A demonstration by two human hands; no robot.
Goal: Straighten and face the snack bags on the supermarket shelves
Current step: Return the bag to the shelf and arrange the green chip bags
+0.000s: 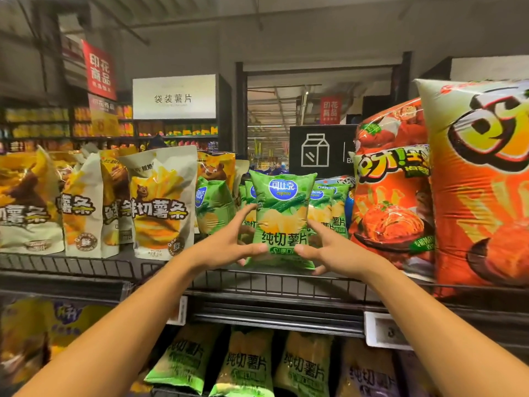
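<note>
A green chip bag (282,213) stands upright at the front of the top shelf, its label facing me. My left hand (229,242) grips its left edge and my right hand (329,247) grips its right edge, thumbs pressed on the lower front. More green chip bags (213,204) stand behind and beside it, one on the left turned sideways. White and yellow fries bags (160,202) fill the shelf to the left, some leaning.
Large orange puffed snack bags (481,181) crowd the right side of the shelf. A low wire rail (274,282) runs along the shelf front. Green bags (246,365) lie on the shelf below, with a price tag (386,330) on the edge.
</note>
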